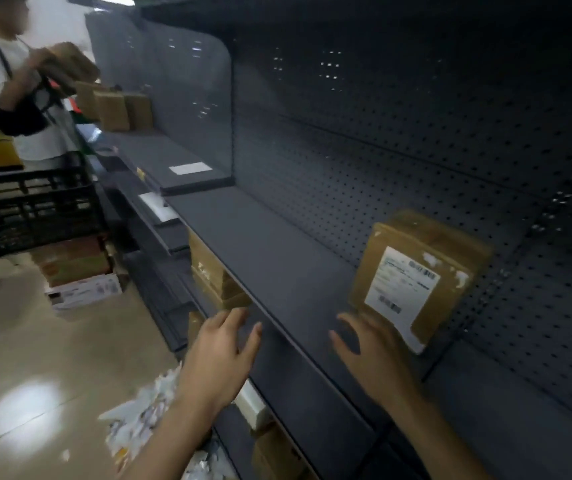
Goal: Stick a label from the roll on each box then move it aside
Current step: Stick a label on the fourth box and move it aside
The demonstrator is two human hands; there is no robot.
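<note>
Dim and murky overall: the dark shelf [277, 258] and its perforated back panel [416, 150] soak up light, bar small glints. A bright glare patch sits on the floor [18, 410] beyond the shelf's front edge. Motion blur smears the box [416, 271]; wide-angle distortion bends the lines near the frame's borders.

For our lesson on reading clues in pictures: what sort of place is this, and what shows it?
Probably a stockroom or parcel-sorting area: dark metal shelving with a perforated back panel, a cardboard box bearing a shipping label, and a black plastic crate atop cartons.
</note>
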